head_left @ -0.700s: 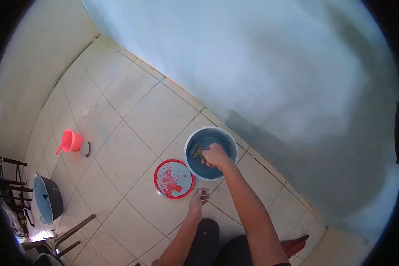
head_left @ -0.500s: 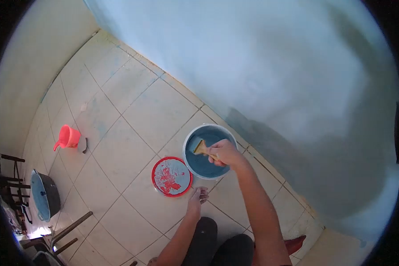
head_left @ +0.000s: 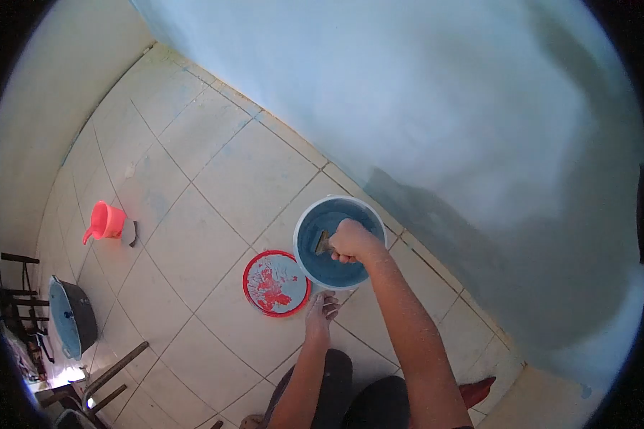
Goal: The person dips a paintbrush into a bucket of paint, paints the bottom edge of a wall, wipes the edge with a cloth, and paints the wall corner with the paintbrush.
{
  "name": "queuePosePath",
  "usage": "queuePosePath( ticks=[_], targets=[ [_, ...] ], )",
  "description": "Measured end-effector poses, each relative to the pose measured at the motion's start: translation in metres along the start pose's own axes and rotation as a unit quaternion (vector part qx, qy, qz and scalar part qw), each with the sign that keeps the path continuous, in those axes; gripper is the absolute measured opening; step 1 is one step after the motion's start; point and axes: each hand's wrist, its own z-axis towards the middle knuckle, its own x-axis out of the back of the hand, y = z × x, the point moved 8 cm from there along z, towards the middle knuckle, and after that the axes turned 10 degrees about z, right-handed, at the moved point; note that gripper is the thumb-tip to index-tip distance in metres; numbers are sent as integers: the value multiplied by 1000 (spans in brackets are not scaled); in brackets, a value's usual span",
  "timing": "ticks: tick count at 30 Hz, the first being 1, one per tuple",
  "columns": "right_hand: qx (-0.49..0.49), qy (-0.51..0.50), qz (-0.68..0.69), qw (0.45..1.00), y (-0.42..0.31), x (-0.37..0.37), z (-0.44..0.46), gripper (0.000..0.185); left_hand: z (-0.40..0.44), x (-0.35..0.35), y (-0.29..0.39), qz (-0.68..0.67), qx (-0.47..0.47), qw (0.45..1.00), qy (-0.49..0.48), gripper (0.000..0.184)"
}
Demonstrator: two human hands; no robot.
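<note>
My right hand (head_left: 355,243) is closed around the handle of a paintbrush (head_left: 323,243). Hand and brush are inside a white-rimmed bucket (head_left: 300,266) that holds blue-grey paint (head_left: 333,275). The brush head points down toward the paint, and I cannot tell how deep its bristles sit. Just below the bucket's near rim is my left hand (head_left: 323,308), fingers loosely bent and apart, holding nothing; whether it touches the rim is unclear. Left of the bucket lies a red-edged round lid (head_left: 270,313), its face smeared with pale paint.
A pale blue wall (head_left: 436,93) rises close behind the bucket. On the tiled floor (head_left: 215,214) at left stand a pink dipper (head_left: 109,222) and a dark tub (head_left: 83,314). Metal furniture legs (head_left: 118,368) reach in at lower left. A dark red object (head_left: 477,392) lies at lower right.
My right hand has lowered the paintbrush further into the bucket and tipped its head downward. My left hand has moved slightly up, closer to the bucket's rim.
</note>
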Motion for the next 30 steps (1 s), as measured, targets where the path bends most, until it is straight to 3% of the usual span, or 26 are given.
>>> queuePosePath(
  ticks=[14, 23, 30],
  targets=[
    [56, -5, 18, 998, 1, -10, 19, 20, 4, 5, 8, 7, -19, 1000, 10, 27],
    [91, -55, -22, 994, -32, 11, -41, 28, 7, 1, 0, 34, 3, 999, 9, 26],
    [133, -99, 116, 979, -19, 33, -89, 25, 7, 3, 1, 31, -8, 999, 6, 27]
  ],
)
